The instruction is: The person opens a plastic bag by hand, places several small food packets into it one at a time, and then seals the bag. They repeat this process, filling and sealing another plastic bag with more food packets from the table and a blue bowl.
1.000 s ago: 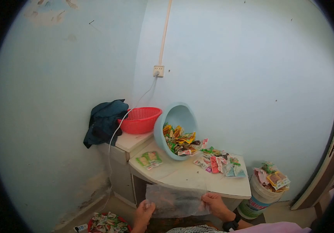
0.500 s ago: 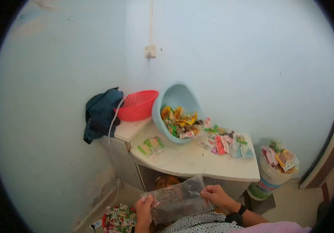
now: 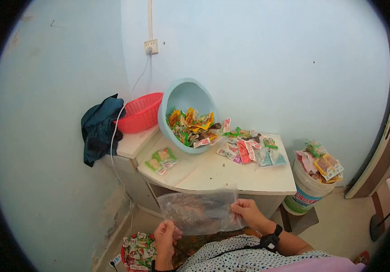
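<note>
A clear plastic bag is stretched between my two hands, in front of the table's front edge. My left hand pinches its lower left corner, and my right hand grips its right edge between thumb and fingers. Through the film, brownish shapes show. Beyond the bag, two small green-edged packets lie on the white table. A tilted light-blue basin holds many small snack packets, with more loose packets spread to its right.
A red plastic basket and a dark cloth sit at the left. A white cord hangs from the wall socket. On the floor, a bucket heaped with packets stands right; a red container of packets is lower left.
The bag has swung up and flatter, held more level between both hands. My hands keep their grips on it. The view has shifted, so the table and basin appear further left and higher.
</note>
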Demonstrator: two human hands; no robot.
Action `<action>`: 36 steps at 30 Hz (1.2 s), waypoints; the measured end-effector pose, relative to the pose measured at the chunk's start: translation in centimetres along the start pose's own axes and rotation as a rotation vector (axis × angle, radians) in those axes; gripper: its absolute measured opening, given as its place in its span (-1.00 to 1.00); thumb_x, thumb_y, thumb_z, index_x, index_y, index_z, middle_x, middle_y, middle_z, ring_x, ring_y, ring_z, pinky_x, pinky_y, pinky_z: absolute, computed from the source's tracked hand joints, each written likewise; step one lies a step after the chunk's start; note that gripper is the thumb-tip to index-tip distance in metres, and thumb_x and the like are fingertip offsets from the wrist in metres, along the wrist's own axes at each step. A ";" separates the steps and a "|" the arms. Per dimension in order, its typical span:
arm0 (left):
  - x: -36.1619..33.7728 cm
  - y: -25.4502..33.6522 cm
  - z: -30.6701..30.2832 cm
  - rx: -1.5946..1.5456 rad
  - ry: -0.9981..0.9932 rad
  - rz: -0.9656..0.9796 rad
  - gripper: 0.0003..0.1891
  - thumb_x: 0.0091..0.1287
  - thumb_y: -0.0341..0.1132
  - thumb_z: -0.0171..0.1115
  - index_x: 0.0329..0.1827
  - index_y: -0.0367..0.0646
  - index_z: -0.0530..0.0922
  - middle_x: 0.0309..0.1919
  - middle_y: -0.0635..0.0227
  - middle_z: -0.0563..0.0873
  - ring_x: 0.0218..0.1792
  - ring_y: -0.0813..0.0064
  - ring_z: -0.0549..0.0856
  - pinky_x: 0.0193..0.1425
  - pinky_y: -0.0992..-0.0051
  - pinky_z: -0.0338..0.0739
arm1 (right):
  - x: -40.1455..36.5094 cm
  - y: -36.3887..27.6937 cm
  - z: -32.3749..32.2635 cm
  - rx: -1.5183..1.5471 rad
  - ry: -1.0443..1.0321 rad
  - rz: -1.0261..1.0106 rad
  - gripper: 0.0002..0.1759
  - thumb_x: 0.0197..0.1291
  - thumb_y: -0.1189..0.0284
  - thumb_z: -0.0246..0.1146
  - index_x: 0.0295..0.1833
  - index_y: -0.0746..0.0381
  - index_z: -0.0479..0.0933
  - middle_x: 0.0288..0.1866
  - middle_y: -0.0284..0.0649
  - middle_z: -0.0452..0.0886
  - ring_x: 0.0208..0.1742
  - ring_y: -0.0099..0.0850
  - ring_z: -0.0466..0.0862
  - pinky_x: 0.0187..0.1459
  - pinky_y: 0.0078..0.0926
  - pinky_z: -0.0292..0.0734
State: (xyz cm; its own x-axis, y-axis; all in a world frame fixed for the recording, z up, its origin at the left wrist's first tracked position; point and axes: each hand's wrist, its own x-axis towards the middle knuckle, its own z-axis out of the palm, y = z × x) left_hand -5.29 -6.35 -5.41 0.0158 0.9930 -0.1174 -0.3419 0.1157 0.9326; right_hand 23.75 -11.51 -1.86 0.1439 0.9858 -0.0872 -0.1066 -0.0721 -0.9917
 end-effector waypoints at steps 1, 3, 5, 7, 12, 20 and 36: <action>0.2 -0.3 0.1 0.005 -0.011 -0.015 -0.71 0.43 -0.14 0.24 -0.29 -0.22 0.60 -0.63 0.43 0.59 -0.60 0.62 0.58 -0.62 0.56 0.34 | 0.1 0.0 -0.1 0.029 0.009 0.000 -0.81 0.34 0.35 0.27 -0.26 0.26 0.57 -0.47 -0.35 0.60 -0.46 -0.57 0.59 -0.42 -0.63 0.43; 0.5 -1.1 -0.1 -0.014 -0.018 -0.026 -0.74 0.42 -0.18 0.25 -0.29 -0.22 0.61 -0.64 0.44 0.58 -0.64 0.63 0.53 -0.65 0.57 0.30 | 0.4 0.0 -0.3 0.083 0.020 -0.002 -0.80 0.34 0.34 0.28 -0.27 0.25 0.58 -0.48 -0.36 0.60 -0.47 -0.57 0.60 -0.45 -0.63 0.43; 0.8 -2.1 -0.8 -0.062 -0.013 -0.028 -0.78 0.41 -0.22 0.27 -0.28 -0.23 0.61 -0.65 0.45 0.56 -0.69 0.64 0.47 -0.67 0.57 0.27 | 0.6 -0.2 -0.3 0.029 0.006 0.018 -0.79 0.33 0.33 0.29 -0.30 0.24 0.58 -0.48 -0.37 0.61 -0.49 -0.60 0.60 -0.45 -0.64 0.43; 1.4 -2.1 -1.3 -0.037 0.051 0.040 -0.81 0.40 -0.26 0.28 -0.26 -0.23 0.62 -0.67 0.47 0.53 -0.73 0.66 0.41 -0.70 0.57 0.24 | 0.7 0.1 -0.3 -0.008 -0.017 0.053 -0.78 0.32 0.32 0.30 -0.32 0.24 0.58 -0.49 -0.38 0.60 -0.51 -0.61 0.59 -0.44 -0.65 0.43; 2.1 -2.5 -3.0 0.294 0.293 0.286 -0.83 0.32 -0.33 0.32 -0.20 -0.27 0.62 -0.55 0.35 0.58 -0.61 0.44 0.49 -0.58 0.39 0.35 | 1.4 0.3 1.1 -0.063 -0.055 0.151 -0.77 0.31 0.31 0.32 -0.34 0.21 0.58 -0.52 -0.43 0.54 -0.53 -0.61 0.55 -0.42 -0.63 0.46; -0.6 0.7 -0.3 0.845 0.195 0.677 -0.61 0.18 -0.31 0.40 0.01 -0.30 0.53 -0.14 -0.03 0.56 -0.14 -0.05 0.57 -0.13 0.13 0.46 | 5.2 1.3 4.0 -0.104 -0.150 0.139 -0.75 0.28 0.33 0.36 -0.39 0.21 0.54 -0.49 -0.38 0.58 -0.46 -0.55 0.65 -0.43 -0.57 0.53; -3.7 5.5 1.0 0.633 0.330 0.903 -0.75 0.20 -0.40 0.40 -0.09 -0.26 0.60 -0.49 0.20 0.64 -0.59 0.31 0.61 -0.47 0.38 0.49 | 5.5 -1.0 10.5 -0.343 -0.208 -0.127 -0.66 0.19 0.25 0.44 -0.45 0.28 0.60 -0.56 -0.34 0.61 -0.55 -0.61 0.56 -0.52 -0.62 0.49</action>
State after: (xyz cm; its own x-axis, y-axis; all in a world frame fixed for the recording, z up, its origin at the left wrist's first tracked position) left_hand -6.32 -9.35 0.44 -0.2734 0.6762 0.6841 0.4312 -0.5496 0.7156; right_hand 14.32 -4.38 -0.39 -0.0709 0.9972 0.0235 0.2383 0.0398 -0.9704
